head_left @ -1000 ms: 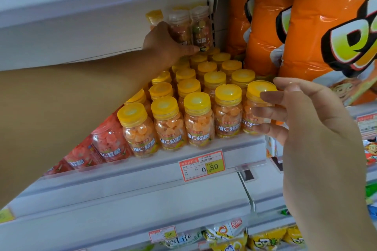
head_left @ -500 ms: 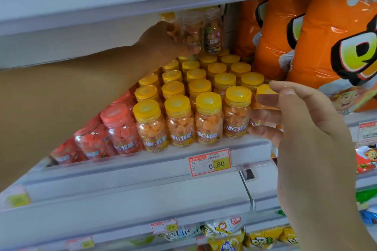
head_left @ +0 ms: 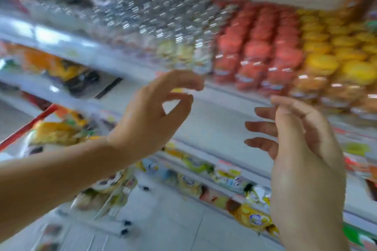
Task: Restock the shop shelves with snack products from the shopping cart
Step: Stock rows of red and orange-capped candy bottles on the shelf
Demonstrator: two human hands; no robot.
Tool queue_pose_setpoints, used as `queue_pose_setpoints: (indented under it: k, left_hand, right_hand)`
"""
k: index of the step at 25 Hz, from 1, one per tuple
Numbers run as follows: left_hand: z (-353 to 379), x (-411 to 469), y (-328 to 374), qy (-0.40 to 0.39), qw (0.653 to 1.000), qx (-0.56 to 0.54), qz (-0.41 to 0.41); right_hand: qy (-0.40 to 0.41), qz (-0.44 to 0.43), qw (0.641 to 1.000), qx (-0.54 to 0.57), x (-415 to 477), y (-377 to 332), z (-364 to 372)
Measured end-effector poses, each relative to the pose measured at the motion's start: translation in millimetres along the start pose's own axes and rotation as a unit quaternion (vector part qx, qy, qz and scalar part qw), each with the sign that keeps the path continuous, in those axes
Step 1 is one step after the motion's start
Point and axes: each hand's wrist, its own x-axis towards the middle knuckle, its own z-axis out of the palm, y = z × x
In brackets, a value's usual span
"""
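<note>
Left hand [head_left: 149,112] and right hand [head_left: 302,149] hover mid-frame, empty, fingers released and loosely curled. Yellow-lidded clear plastic snack jars [head_left: 326,63] stand upper right on the blurred white shelf [head_left: 114,57], beside red-lidded jars [head_left: 259,53]. The red-rimmed shopping cart [head_left: 30,124] sits lower left.

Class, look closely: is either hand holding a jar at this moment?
No: the left hand and the right hand are both empty, fingers loose, in front of the rows of jars.
</note>
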Motion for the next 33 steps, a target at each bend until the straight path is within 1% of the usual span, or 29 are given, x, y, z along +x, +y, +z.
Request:
queue_pose_setpoints:
  k: [3, 6, 8, 10, 12, 13, 14, 16, 17, 18, 20, 22, 24, 26, 28, 29, 30, 31, 33]
  left_hand:
    - [-70, -83, -65, 0.022, 0.99, 0.068, -0.125]
    - [-142, -168, -131, 0.026, 0.964, 0.136, -0.226]
    - [-187, -227, -173, 0.049, 0.938, 0.171, -0.298]
    - [-231, -287, -213, 0.072, 0.903, 0.191, -0.377]
    - [-264, -341, -242, 0.073, 0.867, 0.192, -0.453]
    - [-276, -365, -256, 0.059, 0.847, 0.187, -0.494]
    - [-289, -390, -273, 0.039, 0.819, 0.184, -0.542]
    - [-299, -428, -305, -0.024, 0.744, 0.168, -0.646]
    - [-299, -443, -320, -0.055, 0.717, 0.144, -0.68]
    - [-297, -454, -335, -0.074, 0.701, 0.124, -0.698]
    - [-290, -472, -364, -0.081, 0.683, 0.099, -0.719]
    - [-274, -490, -391, -0.084, 0.667, 0.072, -0.737]
    - [-257, -510, -418, -0.08, 0.653, 0.051, -0.752]
    - [-242, -529, -441, -0.049, 0.627, 0.054, -0.776]
    - [-228, -542, -461, 0.0, 0.601, 0.07, -0.796]
    - [-221, -547, -473, 0.033, 0.594, 0.07, -0.801]
    - [-216, -551, -480, 0.075, 0.59, 0.063, -0.802]
    - [-211, -555, -485, 0.121, 0.591, 0.055, -0.795]
    - [-203, -560, -491, 0.197, 0.604, 0.044, -0.771]
  right_hand:
    - [-0.081, 0.047, 0.996, -0.014, -46, 35, 63]
    - [-0.165, 0.108, 0.979, -0.046, -97, 82, 134]
    - [-0.22, 0.144, 0.962, -0.08, -132, 114, 183]
    - [-0.264, 0.179, 0.941, -0.112, -171, 146, 234]
    - [-0.313, 0.212, 0.913, -0.152, -216, 177, 279]
    - [-0.34, 0.231, 0.894, -0.18, -240, 195, 298]
    - [-0.37, 0.256, 0.867, -0.213, -269, 217, 319]
    - [-0.435, 0.304, 0.797, -0.288, -317, 262, 347]
    - [-0.461, 0.325, 0.759, -0.326, -336, 285, 359]
    - [-0.487, 0.34, 0.719, -0.362, -352, 308, 368]
    - [-0.54, 0.35, 0.64, -0.42, -374, 352, 383]
    - [-0.588, 0.334, 0.582, -0.453, -385, 391, 392]
    - [-0.633, 0.293, 0.537, -0.475, -398, 426, 402]
    - [-0.673, 0.22, 0.511, -0.488, -416, 458, 412]
    - [-0.7, 0.115, 0.491, -0.506, -437, 485, 425]
    - [-0.701, 0.06, 0.487, -0.517, -448, 498, 431]
    - [-0.697, 0.013, 0.494, -0.52, -458, 509, 434]
    - [-0.689, -0.027, 0.511, -0.513, -465, 518, 438]
    - [-0.669, -0.062, 0.546, -0.501, -471, 535, 443]
